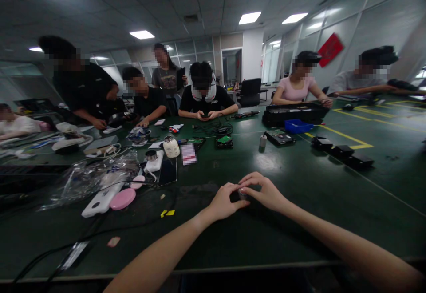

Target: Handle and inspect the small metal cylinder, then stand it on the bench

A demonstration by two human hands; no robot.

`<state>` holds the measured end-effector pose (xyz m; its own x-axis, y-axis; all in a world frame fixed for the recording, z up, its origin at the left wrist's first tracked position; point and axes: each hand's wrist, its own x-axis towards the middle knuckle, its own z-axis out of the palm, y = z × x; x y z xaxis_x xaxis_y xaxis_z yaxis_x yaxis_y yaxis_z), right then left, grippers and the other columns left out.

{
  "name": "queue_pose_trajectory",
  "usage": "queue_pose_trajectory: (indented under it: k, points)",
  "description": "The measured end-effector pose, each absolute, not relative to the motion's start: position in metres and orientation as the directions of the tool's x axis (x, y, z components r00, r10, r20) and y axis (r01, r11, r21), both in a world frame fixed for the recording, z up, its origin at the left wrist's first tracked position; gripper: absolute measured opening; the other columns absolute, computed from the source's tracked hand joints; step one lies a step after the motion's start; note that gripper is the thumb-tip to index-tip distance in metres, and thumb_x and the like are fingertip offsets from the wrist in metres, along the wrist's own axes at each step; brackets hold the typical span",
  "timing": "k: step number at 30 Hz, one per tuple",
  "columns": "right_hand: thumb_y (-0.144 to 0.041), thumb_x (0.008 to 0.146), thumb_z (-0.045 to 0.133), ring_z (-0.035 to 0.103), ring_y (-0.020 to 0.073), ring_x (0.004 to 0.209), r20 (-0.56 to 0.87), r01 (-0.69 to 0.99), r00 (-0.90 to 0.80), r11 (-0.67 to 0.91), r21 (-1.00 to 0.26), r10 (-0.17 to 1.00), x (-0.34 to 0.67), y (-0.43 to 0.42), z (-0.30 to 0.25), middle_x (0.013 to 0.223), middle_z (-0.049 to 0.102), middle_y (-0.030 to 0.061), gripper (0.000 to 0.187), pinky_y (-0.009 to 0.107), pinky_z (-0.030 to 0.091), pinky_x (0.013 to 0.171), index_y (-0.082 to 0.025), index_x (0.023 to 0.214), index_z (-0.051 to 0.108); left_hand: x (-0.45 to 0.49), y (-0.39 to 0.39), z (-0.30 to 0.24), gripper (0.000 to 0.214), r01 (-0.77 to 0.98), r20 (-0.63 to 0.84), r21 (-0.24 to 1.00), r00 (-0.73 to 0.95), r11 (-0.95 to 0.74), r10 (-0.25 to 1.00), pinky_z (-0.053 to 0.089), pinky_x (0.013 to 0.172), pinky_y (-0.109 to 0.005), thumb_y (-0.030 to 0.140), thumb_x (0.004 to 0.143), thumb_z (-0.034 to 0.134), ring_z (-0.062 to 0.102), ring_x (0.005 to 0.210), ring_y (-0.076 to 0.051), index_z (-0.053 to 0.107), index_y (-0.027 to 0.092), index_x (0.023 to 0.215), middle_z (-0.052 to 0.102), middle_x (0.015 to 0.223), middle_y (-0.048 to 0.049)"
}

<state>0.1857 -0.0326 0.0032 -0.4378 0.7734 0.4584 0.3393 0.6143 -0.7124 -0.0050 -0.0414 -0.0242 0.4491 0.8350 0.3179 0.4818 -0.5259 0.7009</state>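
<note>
On the dark green table, close in front of me, both hands meet around a small grey metallic cylinder (244,195), mostly hidden by my fingers. My left hand (225,201) curls round its left side, with the thumb along the near side. From the right, my right hand (263,190) closes on its top and right side, fingertips touching those of the left. Farther off, a similar small silver cylinder (262,141) stands upright, apart from both hands. What kind of part these cylinders are, I cannot tell.
Left of my hands lie a pink round lid (123,199), a white power bank (101,200), clear plastic bags (96,173) and black cables. A hard drive (280,136), blue tray (298,126) and black boxes (342,151) sit beyond, right. Several people work around the table.
</note>
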Motion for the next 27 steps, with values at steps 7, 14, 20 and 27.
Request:
queue_pose_trajectory:
  k: [7,14,20,27]
  points:
    - [-0.032,0.083,0.067,0.06,0.023,0.098,0.448,0.348,-0.445,0.611,-0.712,0.776,0.1874,-0.0332,0.0027,0.097,0.07,0.0055,0.012,0.041,0.047,0.088,-0.025,0.09,0.074,-0.0058,-0.0412,-0.0239,0.042,0.489,0.303,0.702,0.452,-0.518,0.839,0.046,0.09,-0.033,0.036,0.074,0.077,0.061,0.102,-0.025,0.066,0.02,0.111,0.067,0.107,-0.0073]
    - [-0.034,0.083,0.066,0.062,0.0225,0.094,0.461,0.355,-0.426,0.612,-0.706,0.779,0.1884,-0.0343,0.0023,0.094,0.07,0.0052,0.013,0.04,0.048,0.086,-0.025,0.09,0.074,-0.0053,-0.0429,-0.0212,0.042,0.479,0.302,0.714,0.448,-0.511,0.842,0.046,0.09,-0.034,0.037,0.074,0.076,0.061,0.101,-0.025,0.066,0.019,0.111,0.067,0.107,-0.0077]
    - [-0.037,0.085,0.063,0.064,0.0214,0.091,0.438,0.341,-0.435,0.594,-0.729,0.787,0.1878,-0.0334,0.0002,0.093,0.07,0.0049,0.017,0.038,0.048,0.085,-0.021,0.082,0.07,-0.0058,-0.0424,-0.0213,0.04,0.473,0.298,0.717,0.455,-0.512,0.839,0.046,0.091,-0.035,0.035,0.074,0.076,0.061,0.102,-0.025,0.067,0.02,0.11,0.067,0.107,-0.0073]
    - [-0.035,0.086,0.06,0.064,0.0197,0.084,0.433,0.334,-0.412,0.575,-0.746,0.802,0.1856,-0.0396,0.0053,0.088,0.069,0.0046,0.017,0.034,0.05,0.078,-0.019,0.088,0.065,-0.0051,-0.0416,-0.0236,0.04,0.478,0.313,0.71,0.444,-0.518,0.839,0.047,0.09,-0.034,0.034,0.073,0.078,0.061,0.101,-0.025,0.068,0.018,0.108,0.068,0.105,-0.0079]
